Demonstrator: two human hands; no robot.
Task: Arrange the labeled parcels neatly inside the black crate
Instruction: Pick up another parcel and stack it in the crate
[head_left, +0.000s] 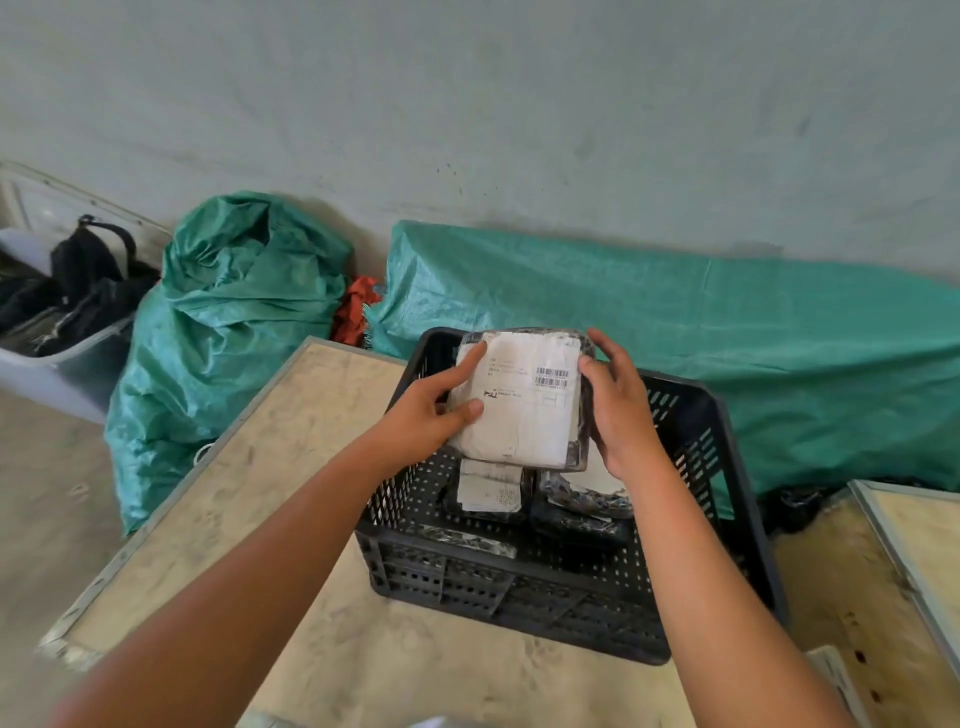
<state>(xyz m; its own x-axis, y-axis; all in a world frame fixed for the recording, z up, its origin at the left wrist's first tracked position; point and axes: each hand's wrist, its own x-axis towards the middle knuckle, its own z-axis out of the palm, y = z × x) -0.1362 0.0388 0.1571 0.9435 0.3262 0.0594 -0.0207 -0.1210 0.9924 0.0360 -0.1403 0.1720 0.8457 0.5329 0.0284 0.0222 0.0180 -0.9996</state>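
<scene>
A black perforated plastic crate (509, 597) stands on a wooden table. Above its open top I hold a black-wrapped parcel with a large white shipping label (524, 410), label up. My left hand (436, 410) grips its left edge, thumb on the label. My right hand (621, 410) clasps its right edge. Inside the crate lie several other black-wrapped parcels; one with a white label (491, 491) sits just under the held one, another (582, 499) lies to its right.
The pale wooden table (249, 493) has a metal edge on its left. Behind it lie a stuffed green woven sack (228, 332) and a long green tarp-covered heap (727, 338). A grey bin with black bags (57, 332) is far left. A second wooden board (914, 545) is at right.
</scene>
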